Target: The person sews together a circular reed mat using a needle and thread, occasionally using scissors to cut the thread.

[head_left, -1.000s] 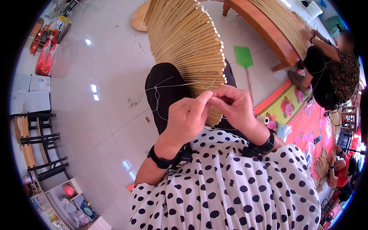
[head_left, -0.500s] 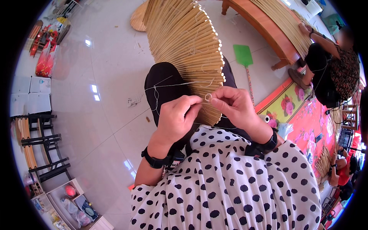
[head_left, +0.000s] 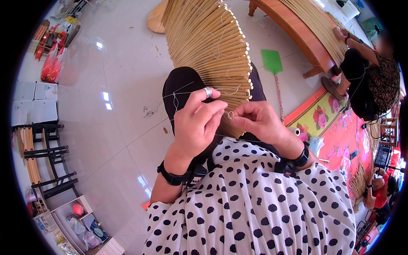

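Open tiled floor [head_left: 119,127] lies to the left of the hands. Ahead, the bamboo mat [head_left: 208,46] blocks passage. To the right stand a green swatter [head_left: 272,61], a wooden bench [head_left: 293,25] and a seated person [head_left: 365,80].

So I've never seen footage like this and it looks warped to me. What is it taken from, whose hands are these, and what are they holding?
A wide fisheye camera worn on the person's head looks down, so straight edges bend. The two hands are the wearer's own. The left hand wears a metal thimble and pinches a thin thread. The right hand pinches the same thread beside it. Both work at the edge of a fan of bamboo strips resting on the lap. Another person sits at the upper right.
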A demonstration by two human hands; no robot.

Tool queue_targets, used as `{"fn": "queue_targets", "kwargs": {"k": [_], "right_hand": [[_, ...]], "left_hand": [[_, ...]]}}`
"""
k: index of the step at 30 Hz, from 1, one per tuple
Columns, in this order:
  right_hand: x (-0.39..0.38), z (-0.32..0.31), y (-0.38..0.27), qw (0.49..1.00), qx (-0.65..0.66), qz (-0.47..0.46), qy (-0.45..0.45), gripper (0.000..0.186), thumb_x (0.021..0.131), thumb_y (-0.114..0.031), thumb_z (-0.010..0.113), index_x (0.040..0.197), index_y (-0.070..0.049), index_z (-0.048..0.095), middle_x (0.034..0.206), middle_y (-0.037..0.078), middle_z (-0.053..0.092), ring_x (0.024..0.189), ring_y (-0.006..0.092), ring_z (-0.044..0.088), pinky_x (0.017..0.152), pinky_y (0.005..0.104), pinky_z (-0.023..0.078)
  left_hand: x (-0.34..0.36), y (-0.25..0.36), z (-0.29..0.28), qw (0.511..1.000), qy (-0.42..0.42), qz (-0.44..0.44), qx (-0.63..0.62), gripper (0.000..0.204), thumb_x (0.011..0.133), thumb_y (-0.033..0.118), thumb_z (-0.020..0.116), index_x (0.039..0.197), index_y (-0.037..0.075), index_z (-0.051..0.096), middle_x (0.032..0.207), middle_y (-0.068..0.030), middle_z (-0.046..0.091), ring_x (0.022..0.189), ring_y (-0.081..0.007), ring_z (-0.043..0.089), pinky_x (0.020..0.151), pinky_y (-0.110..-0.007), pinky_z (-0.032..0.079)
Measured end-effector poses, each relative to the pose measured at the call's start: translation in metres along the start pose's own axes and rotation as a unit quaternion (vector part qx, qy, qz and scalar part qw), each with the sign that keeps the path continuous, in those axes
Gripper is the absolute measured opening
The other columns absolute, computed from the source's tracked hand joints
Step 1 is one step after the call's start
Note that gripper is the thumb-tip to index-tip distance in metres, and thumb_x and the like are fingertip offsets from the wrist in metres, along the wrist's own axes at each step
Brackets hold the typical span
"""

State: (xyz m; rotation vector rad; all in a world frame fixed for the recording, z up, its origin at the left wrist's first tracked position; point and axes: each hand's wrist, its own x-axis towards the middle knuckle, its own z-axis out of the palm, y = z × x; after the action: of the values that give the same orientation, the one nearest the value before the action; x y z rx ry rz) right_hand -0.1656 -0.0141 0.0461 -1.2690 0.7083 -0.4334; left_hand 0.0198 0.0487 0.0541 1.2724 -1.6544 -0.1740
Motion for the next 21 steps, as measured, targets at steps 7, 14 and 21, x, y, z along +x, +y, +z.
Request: {"fn": "queue_targets", "kwargs": {"k": [7, 14, 21], "right_hand": [[-0.0007, -0.0002, 0.0015, 1.000, 0.009, 0.013, -0.025, 0.011, 0.091, -0.008, 0.062, 0.092, 0.003, 0.063, 0.079, -0.005, 0.058, 0.067, -0.0004, 0.047, 0.055, 0.0170, 0.039], [-0.0007, -0.0015, 0.0040, 0.999, 0.030, -0.004, -0.020, 0.011, 0.092, -0.008, 0.061, 0.094, 0.002, 0.063, 0.078, -0.006, 0.056, 0.066, -0.0010, 0.045, 0.055, 0.0165, 0.038], [-0.0017, -0.0010, -0.0014, 0.999, 0.052, 0.011, -0.006, 0.012, 0.093, -0.009, 0.060, 0.095, 0.002, 0.063, 0.080, -0.006, 0.056, 0.069, -0.0013, 0.046, 0.056, 0.0158, 0.038]], "left_hand": [[0.0025, -0.0060, -0.0053, 0.991, -0.103, 0.087, 0.008, 0.023, 0.067, -0.004, 0.071, 0.087, 0.005, 0.066, 0.094, -0.0071, 0.059, 0.067, -0.0180, 0.064, 0.056, -0.027, 0.053], [0.0037, -0.0052, -0.0016, 0.992, -0.087, 0.094, 0.007, 0.024, 0.066, -0.002, 0.072, 0.088, 0.006, 0.065, 0.088, -0.0060, 0.058, 0.067, -0.0188, 0.064, 0.056, -0.027, 0.053], [-0.0021, -0.0079, 0.0015, 0.987, -0.056, 0.135, 0.058, 0.022, 0.067, 0.000, 0.073, 0.086, 0.005, 0.062, 0.087, -0.0063, 0.058, 0.058, -0.0180, 0.059, 0.050, -0.027, 0.048]]}}
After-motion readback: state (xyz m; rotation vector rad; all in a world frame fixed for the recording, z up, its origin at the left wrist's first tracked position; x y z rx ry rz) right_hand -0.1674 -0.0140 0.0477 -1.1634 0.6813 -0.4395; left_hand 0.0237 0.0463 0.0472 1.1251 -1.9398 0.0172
